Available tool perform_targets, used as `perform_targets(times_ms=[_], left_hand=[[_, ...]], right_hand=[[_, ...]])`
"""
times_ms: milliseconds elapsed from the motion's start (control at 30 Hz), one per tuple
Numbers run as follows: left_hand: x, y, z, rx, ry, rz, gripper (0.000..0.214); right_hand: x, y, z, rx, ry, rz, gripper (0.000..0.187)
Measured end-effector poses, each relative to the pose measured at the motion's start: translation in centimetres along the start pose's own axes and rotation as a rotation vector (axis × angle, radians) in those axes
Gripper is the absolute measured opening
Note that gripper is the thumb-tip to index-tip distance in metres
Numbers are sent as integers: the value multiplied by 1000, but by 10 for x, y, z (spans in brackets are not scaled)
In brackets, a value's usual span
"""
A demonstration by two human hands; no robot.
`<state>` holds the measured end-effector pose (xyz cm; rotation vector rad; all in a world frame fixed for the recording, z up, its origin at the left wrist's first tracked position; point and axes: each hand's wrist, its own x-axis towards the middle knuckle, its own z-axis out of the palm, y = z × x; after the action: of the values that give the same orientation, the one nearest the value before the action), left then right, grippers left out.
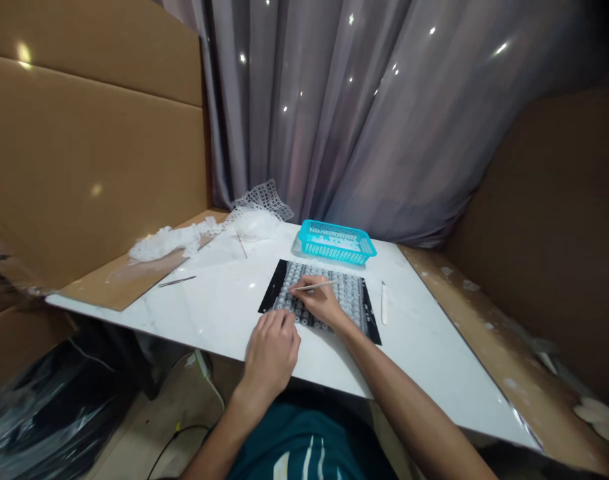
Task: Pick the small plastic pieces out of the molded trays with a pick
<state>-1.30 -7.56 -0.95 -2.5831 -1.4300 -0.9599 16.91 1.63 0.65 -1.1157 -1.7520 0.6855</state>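
Observation:
A black sheet [275, 287] covered in rows of small round grey pieces lies on the white table [219, 307]. My right hand [323, 303] rests on the sheet, closed on a thin pointed tool [315, 286] whose tip touches the pieces near the sheet's left part. My left hand [273, 352] lies at the sheet's near left corner, fingers curled, pressing its edge down; what is under the fingers is hidden.
A turquoise plastic basket [337, 241] stands behind the sheet. A white stick [383, 301] lies right of it. A metal pick [177, 281] and another thin rod [241, 245] lie to the left, near a heap of white punched scraps [184, 237]. Cardboard walls and a curtain surround the table.

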Motion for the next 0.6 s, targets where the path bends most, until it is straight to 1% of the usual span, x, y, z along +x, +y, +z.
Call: perform_targets(times_ms=[100, 200, 400, 500, 600], left_hand=[[-1, 0, 0, -5, -8, 3, 28], [-3, 1, -1, -16, -12, -6, 28], [-5, 1, -1, -32, -12, -24, 32], [-6, 0, 0, -22, -9, -20, 33], [-5, 0, 0, -10, -19, -17, 33]], right_hand=[[0, -4, -5, 84, -40, 7, 20], [-1, -5, -8, 72, -74, -9, 20], [-1, -4, -1, 67, -214, -88, 22], [-2, -4, 2, 28, -230, -109, 21], [-1, -2, 3, -33, -229, -133, 15]])
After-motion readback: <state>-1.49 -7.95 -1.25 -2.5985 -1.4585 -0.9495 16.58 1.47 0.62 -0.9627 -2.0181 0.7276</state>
